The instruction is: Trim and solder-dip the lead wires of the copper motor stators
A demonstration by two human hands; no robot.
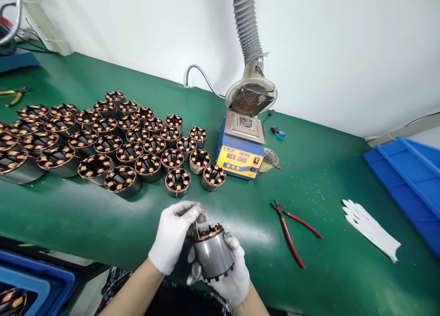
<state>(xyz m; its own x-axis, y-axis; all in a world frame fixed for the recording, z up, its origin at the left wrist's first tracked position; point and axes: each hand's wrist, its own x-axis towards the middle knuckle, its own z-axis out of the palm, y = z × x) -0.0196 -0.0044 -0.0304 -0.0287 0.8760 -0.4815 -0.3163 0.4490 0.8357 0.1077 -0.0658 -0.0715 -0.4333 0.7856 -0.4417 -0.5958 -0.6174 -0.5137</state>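
Note:
A grey steel motor stator (213,254) with copper windings on top is held above the near edge of the green bench. My right hand (229,279), in a white glove, is wrapped around its body from below. My left hand (176,233), also gloved, pinches thin wire leads at the stator's top rim. Both hands are closed.
Several wound stators (120,141) stand in rows on the green mat (323,178) at left. A blue solder pot (240,153) sits under a fume hose (248,36). Red-handled pliers (292,231) and a spare white glove (371,229) lie at right, a blue tray (410,178) beyond.

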